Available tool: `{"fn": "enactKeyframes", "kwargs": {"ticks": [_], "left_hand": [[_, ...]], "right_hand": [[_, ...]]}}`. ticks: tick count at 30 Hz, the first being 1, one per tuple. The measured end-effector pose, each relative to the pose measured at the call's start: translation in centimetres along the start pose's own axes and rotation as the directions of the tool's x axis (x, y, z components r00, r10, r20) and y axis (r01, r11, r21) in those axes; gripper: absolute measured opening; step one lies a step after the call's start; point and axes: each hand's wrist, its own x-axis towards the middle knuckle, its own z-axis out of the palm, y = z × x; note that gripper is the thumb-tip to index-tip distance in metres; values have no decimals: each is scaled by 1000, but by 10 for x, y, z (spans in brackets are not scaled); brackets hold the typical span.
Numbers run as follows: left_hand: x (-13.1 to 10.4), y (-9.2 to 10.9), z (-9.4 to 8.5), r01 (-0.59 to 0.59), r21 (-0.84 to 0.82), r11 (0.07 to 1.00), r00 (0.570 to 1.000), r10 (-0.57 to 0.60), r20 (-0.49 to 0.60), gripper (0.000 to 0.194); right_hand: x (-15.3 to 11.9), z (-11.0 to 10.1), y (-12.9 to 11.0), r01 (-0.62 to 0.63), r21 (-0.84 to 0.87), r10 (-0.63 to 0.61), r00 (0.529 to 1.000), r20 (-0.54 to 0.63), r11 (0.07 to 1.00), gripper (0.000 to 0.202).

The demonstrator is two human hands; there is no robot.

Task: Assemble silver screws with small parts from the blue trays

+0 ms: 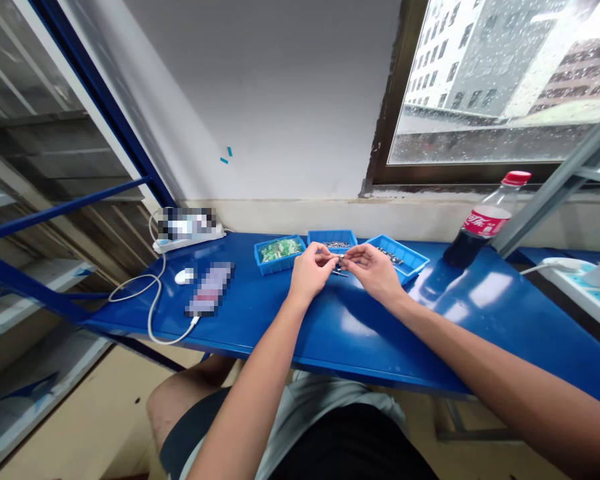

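My left hand [311,270] and my right hand [373,270] meet over the blue table, fingertips pinched together around a small metallic part [341,261]. The fingers cover most of it, so its kind is unclear. Just below the fingertips a thin dark rod-like piece [340,273] shows. Beyond the hands stands a blue bin [331,235] with many small silvery metal pieces. Left of my left hand is a blue bin [280,270] of small green and clear items. Beside my right hand, a tilted blue bin [413,265] contains small dark metal parts.
A cola bottle [480,223] with a red cap stands at the right by the window. At the left lie a blurred phone [211,288] on a white cable [153,320], a small white case [184,276] and a power strip [190,240]. Another power strip [580,287] sits far right.
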Motion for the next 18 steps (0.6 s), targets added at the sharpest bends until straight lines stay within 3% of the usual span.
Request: {"fn": "enactKeyframes", "kwargs": {"ticks": [18], "left_hand": [[-2,5,1,-21,15,1000,998,20,58,24]], "right_hand": [[-1,2,0,-7,52,6,1000,12,999,38]]}}
